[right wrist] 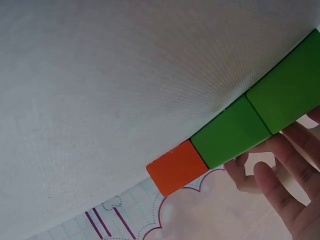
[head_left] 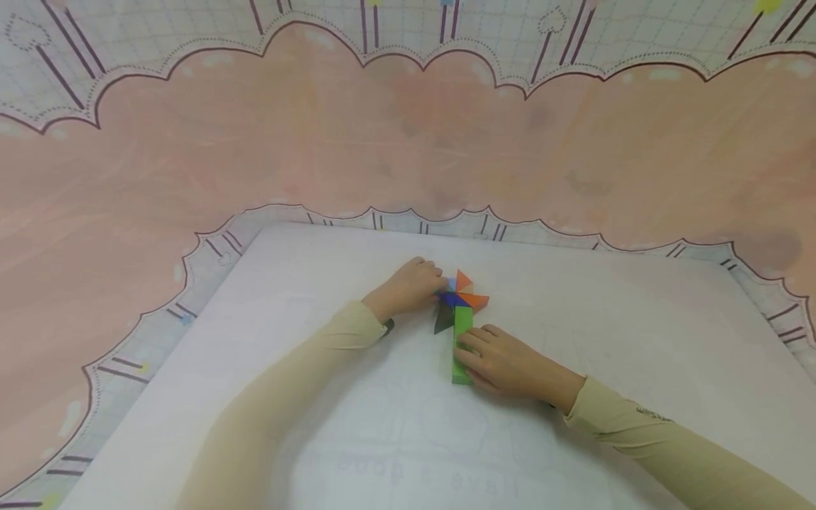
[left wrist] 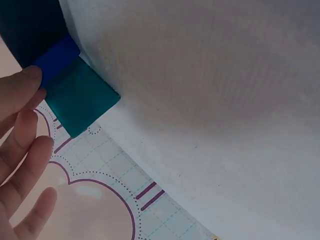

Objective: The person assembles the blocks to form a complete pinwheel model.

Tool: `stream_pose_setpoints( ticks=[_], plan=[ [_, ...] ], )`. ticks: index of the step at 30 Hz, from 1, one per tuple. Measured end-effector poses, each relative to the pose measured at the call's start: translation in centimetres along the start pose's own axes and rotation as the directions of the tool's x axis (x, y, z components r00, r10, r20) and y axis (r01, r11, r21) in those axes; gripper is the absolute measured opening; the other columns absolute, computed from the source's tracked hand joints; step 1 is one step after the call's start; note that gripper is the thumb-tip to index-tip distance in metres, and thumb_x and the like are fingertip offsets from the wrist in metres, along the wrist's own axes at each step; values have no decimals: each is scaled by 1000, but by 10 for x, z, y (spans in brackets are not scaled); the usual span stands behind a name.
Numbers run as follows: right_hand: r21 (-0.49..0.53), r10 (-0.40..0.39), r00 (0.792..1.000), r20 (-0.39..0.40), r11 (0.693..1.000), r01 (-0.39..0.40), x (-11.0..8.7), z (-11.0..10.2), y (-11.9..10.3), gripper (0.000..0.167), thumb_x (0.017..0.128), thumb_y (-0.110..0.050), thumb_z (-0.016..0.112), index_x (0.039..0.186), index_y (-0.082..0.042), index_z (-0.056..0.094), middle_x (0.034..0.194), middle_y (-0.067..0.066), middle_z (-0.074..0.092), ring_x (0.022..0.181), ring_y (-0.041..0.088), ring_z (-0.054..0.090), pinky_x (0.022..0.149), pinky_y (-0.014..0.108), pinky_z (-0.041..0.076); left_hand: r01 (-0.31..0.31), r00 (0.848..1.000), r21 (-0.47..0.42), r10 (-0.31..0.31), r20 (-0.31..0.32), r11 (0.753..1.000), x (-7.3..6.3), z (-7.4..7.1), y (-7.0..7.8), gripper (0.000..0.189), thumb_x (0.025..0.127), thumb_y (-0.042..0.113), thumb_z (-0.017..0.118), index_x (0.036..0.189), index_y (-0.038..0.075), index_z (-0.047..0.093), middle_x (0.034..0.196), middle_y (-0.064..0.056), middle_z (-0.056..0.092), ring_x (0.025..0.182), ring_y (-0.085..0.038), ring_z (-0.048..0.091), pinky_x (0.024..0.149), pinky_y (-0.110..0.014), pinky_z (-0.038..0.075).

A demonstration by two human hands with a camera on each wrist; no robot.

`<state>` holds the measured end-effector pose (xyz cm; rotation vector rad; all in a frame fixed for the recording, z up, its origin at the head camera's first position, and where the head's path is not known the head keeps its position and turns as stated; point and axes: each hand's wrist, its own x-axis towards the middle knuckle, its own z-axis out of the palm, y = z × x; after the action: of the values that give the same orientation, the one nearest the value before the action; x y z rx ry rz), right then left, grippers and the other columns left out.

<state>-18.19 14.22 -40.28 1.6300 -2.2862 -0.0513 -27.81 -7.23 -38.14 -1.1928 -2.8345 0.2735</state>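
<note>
A pinwheel shape of triangular blocks lies on the white table: orange triangles point(head_left: 477, 302) on its right, dark blue point(head_left: 456, 299) in the middle, a dark triangle point(head_left: 443, 320) at lower left. Below it runs a straight green strip point(head_left: 463, 319), shown in the right wrist view as two green blocks point(right wrist: 232, 132) end to end. My left hand point(head_left: 411, 287) pinches a blue block point(left wrist: 59, 61) at the left edge, beside a teal block point(left wrist: 82, 100). With fingers bent over its top, my right hand point(head_left: 503, 358) grips the green strip; the thumb's contact is hidden.
The white tabletop point(head_left: 331, 297) extends on all sides of the blocks, with faint mirrored lettering point(head_left: 421, 464) near the front. Behind and around it hangs a pink cloth point(head_left: 357, 142) with scalloped edges. An orange block face point(right wrist: 177, 167) adjoins the green ones.
</note>
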Motion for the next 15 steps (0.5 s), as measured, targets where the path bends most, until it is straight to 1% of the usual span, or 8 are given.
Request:
stream_pose_setpoints(
  ticks=[4,6,11,15],
  plan=[
    [1,3,1000,-6,1000,-3,0,0,-1,25,85,-23,64,107,-11,61,110,4,63,104,20,58,89,36,49,16,999,-3,-16,31,1000,2,-3,2,22,88,27,65,107,16,65,103,1,67,100,-17,59,102,-36,40],
    [0,2,1000,-10,1000,-2,0,0,-1,25,85,-22,64,107,-11,61,110,4,63,104,20,58,89,36,49,19,999,-5,-18,32,1000,2,-3,2,20,88,26,64,105,15,66,102,0,68,100,-17,59,103,-36,39],
    [1,-2,1000,-13,1000,2,0,-1,0,24,85,-22,63,107,-11,61,109,4,63,104,20,58,89,36,49,27,1000,16,-27,7,1000,-4,-2,-2,17,87,27,65,98,15,68,97,0,69,96,-17,61,99,-36,42],
    [8,1,1000,1,1000,-1,0,-2,0,24,86,-22,63,107,-11,60,109,4,63,104,20,58,89,36,49,43,999,2,-43,-20,999,-12,-2,-6,15,85,27,67,92,14,67,91,0,68,92,-18,61,95,-36,44]
  ],
)
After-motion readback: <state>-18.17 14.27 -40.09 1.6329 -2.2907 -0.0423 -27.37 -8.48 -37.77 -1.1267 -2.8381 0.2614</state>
